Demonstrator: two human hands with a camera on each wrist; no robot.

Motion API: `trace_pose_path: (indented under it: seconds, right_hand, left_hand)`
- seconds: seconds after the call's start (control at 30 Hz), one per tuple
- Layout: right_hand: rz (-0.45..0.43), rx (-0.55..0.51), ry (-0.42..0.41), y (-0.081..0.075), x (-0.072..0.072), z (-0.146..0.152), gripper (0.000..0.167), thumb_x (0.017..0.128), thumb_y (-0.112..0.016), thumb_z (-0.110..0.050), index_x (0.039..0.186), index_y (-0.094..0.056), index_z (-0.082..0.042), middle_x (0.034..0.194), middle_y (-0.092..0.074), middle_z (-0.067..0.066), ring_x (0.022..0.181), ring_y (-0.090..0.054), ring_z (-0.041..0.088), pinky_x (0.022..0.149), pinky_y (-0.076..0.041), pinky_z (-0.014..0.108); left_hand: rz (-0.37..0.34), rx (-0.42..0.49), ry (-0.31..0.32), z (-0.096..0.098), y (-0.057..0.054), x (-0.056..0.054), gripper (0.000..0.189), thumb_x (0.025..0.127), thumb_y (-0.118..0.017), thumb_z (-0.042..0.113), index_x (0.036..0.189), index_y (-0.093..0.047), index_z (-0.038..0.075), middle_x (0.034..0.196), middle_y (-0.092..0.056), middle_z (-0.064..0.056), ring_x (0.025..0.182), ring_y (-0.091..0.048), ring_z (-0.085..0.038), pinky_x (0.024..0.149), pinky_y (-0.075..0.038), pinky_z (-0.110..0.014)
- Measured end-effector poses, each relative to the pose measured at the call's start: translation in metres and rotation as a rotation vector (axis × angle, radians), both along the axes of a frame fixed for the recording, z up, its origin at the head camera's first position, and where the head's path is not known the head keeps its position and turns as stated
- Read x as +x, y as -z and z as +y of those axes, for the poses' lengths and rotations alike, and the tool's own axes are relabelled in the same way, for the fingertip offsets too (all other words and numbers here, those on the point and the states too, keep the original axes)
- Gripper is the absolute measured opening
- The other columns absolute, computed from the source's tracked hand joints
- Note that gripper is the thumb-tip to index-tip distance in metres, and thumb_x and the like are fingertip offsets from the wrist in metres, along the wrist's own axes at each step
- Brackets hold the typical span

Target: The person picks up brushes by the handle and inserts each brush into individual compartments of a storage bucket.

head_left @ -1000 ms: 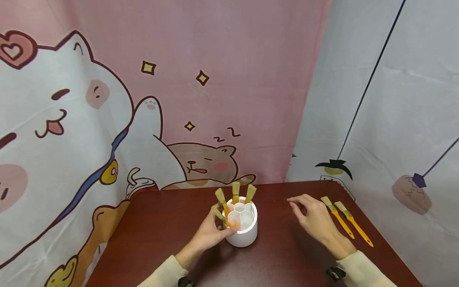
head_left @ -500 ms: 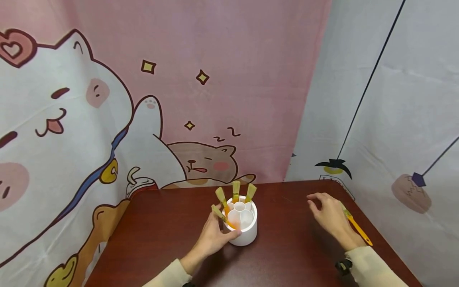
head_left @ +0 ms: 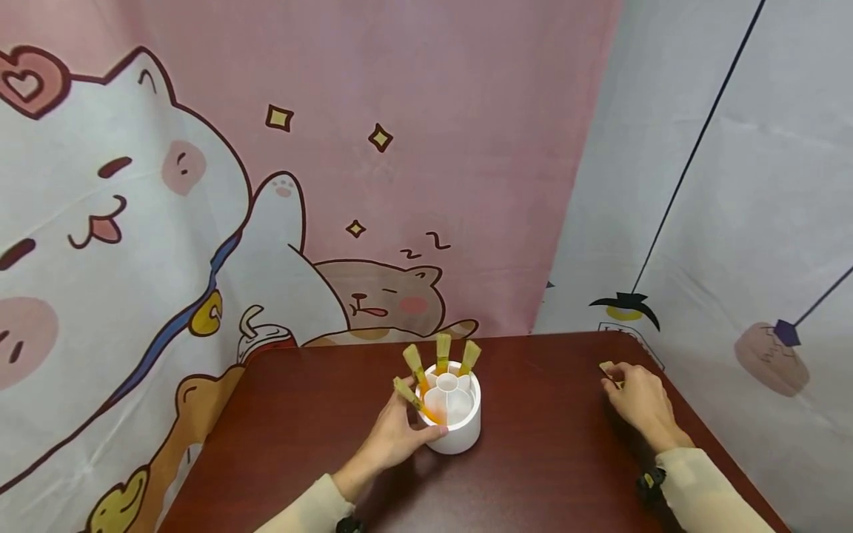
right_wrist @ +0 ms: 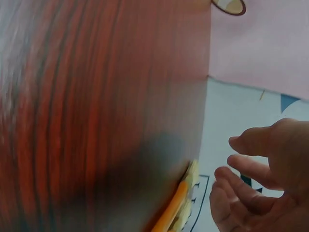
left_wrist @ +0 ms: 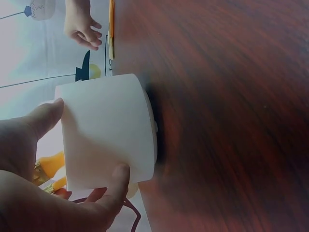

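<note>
A round white pen holder (head_left: pixel 460 437) with inner compartments stands on the dark red-brown table. Several brushes (head_left: pixel 413 360) with pale bristles lean in it, bristles up and orange handles down. My left hand (head_left: pixel 393 437) grips its left side, thumb at the front rim; in the left wrist view the fingers (left_wrist: pixel 118 186) curve against the white wall. At the table's right, my right hand (head_left: pixel 640 400) is over two loose orange-handled brushes, mostly hiding them in the head view. In the right wrist view its loosely bent fingers (right_wrist: pixel 246 193) are apart from the brush (right_wrist: pixel 171 208).
The table (head_left: pixel 313 414) ends at the back against a pink cartoon curtain (head_left: pixel 493 185). A white curtain (head_left: pixel 726 222) borders its right edge. Bare tabletop lies between the holder and the right hand.
My right hand has moved rightward over the two loose brushes, covering them in the head view. The left hand has kept its grip on the holder.
</note>
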State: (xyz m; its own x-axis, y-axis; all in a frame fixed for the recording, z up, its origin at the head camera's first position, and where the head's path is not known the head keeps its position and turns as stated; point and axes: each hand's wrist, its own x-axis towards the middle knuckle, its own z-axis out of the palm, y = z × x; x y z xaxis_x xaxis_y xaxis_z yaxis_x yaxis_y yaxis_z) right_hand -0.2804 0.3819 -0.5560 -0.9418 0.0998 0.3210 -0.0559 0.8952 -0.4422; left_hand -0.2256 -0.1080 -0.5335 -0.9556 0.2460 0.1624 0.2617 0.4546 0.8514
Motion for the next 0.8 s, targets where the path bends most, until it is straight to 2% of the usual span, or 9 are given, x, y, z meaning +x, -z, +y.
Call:
trace_pose_path:
  seconds: [0.17,0.6,0.8]
  right_hand:
    - [-0.057,-0.001,0.053,0.005,-0.004,0.013,0.04,0.104,-0.079,-0.016,0.133,-0.076,0.011,0.127,-0.071,0.041,0.114,-0.068,0.066,0.085,-0.06,0.075]
    - [-0.119,-0.007,0.084,0.011,-0.008,0.024,0.04,0.104,-0.079,-0.015,0.127,-0.074,0.017,0.124,-0.071,0.044,0.112,-0.068,0.065,0.088,-0.059,0.074]
    - [-0.129,-0.002,0.079,0.016,-0.014,0.026,0.039,0.102,-0.081,-0.015,0.122,-0.075,0.018,0.119,-0.075,0.041,0.109,-0.07,0.064,0.089,-0.06,0.075]
  left_hand:
    - [-0.011,-0.001,0.004,0.0,0.0,-0.001,0.101,0.089,-0.103,0.026,0.17,-0.046,0.006,0.156,-0.068,-0.023,0.128,-0.076,-0.034,0.105,-0.066,-0.052]
    - [-0.025,-0.016,-0.002,-0.001,-0.001,-0.001,0.102,0.089,-0.104,0.026,0.17,-0.045,0.005,0.153,-0.07,-0.022,0.121,-0.076,-0.028,0.099,-0.065,-0.042]
    - [-0.017,-0.021,-0.005,-0.001,-0.001,-0.001,0.102,0.089,-0.104,0.025,0.17,-0.046,0.006,0.153,-0.07,-0.022,0.12,-0.075,-0.027,0.099,-0.065,-0.043]
